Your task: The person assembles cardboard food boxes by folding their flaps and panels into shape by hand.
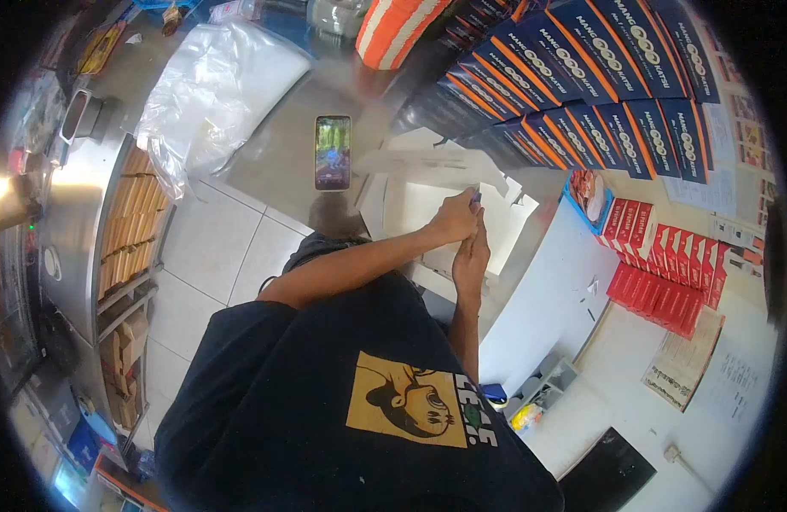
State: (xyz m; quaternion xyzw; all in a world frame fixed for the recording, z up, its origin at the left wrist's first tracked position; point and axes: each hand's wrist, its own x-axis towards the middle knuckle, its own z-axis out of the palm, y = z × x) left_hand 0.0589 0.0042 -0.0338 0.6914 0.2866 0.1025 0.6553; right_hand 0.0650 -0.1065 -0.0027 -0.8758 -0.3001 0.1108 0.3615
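Note:
My left hand [454, 218] is closed, its fingertips pinched around a small dark-blue object [476, 196] too small to name. Right beside it, my right hand [472, 258] reaches up with its fingers pressed together against the left. Whatever lies between those fingers is hidden. Both hands are over an open white box [399, 205], whose pale flap [436, 164] stands on the far side.
A lit phone [333, 154] rests on the metal counter [278, 175], near clear plastic bags [218, 90]. Dark-blue printed boxes [572, 60] are stacked at the upper right. Red packets [658, 299] are at the right. Shelves with brown cartons [129, 230] stand left.

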